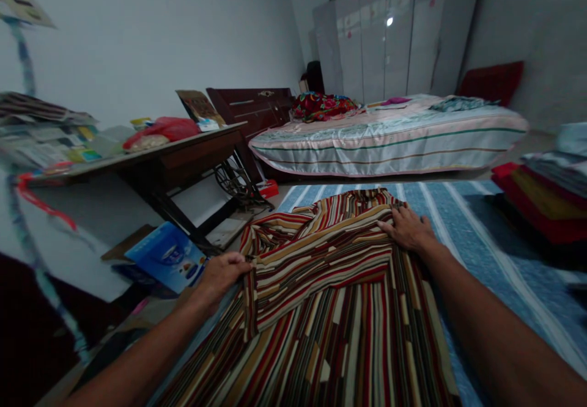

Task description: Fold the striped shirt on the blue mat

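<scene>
A striped long-sleeved top (321, 309) in red, brown, cream and black lies spread on the blue bedding, its collar end away from me. One sleeve is folded across its upper part. At the left edge my left hand (220, 275) is closed, pinching the cloth near the end of that sleeve between thumb and fingers. My right hand (408, 228) rests on the folded sleeve by the right shoulder, its thumb apart from the fingers and palm down. Some of its fingertips are hard to make out.
Blue-and-white striped bedding (463, 223) lies under the top. Folded clothes (545, 202) are stacked at the right. A table (183, 150) with a red bag (174, 129) stands left, a blue box (167, 257) below it. Behind is another bed (367, 144) before a wardrobe (373, 46).
</scene>
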Demonstrator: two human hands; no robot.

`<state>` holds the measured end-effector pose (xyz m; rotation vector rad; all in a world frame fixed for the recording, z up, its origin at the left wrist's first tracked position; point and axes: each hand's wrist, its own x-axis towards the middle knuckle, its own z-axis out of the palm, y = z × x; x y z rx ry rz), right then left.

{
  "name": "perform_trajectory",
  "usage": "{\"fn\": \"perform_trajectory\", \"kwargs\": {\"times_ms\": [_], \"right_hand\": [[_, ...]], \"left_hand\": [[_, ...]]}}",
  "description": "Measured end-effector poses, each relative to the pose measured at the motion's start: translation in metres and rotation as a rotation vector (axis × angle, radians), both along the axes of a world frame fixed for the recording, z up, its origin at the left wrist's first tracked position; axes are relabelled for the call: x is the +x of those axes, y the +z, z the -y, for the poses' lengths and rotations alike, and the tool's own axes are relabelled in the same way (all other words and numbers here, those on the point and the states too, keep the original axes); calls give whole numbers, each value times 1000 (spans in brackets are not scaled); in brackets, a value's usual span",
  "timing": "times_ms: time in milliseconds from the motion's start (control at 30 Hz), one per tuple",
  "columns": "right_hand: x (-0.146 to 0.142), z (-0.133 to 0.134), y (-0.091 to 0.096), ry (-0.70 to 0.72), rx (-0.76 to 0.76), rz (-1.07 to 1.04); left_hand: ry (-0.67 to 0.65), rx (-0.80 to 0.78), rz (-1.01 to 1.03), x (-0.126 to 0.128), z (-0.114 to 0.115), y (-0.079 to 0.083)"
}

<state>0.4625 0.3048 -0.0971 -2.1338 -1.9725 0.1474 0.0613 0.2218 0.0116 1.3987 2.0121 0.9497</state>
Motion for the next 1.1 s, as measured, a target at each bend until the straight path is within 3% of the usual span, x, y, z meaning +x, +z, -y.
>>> {"fn": "perform_trajectory", "kwargs": {"times_ms": [167,333,500,600,800,933,1100], "right_hand": [[-2,2,3,-4,-1,-3],[0,-1,1,-4,-18,-15],[0,0,1,3,-7,-12],[0,1,2,-3,-4,-4],[-3,4,6,-2,-3,-8],[-4,5,7,-12,-9,-9],[-5,9,13,-28,29,29]], "left_hand": [[81,65,503,9,5,17],[153,-115,796,17,3,17],[135,-219,873,23,5,2],[114,-257,795,25,7,4],[34,92,589,27,13,12],[115,-19,631,22,12,5],[177,-172,871,19,4,4]]}}
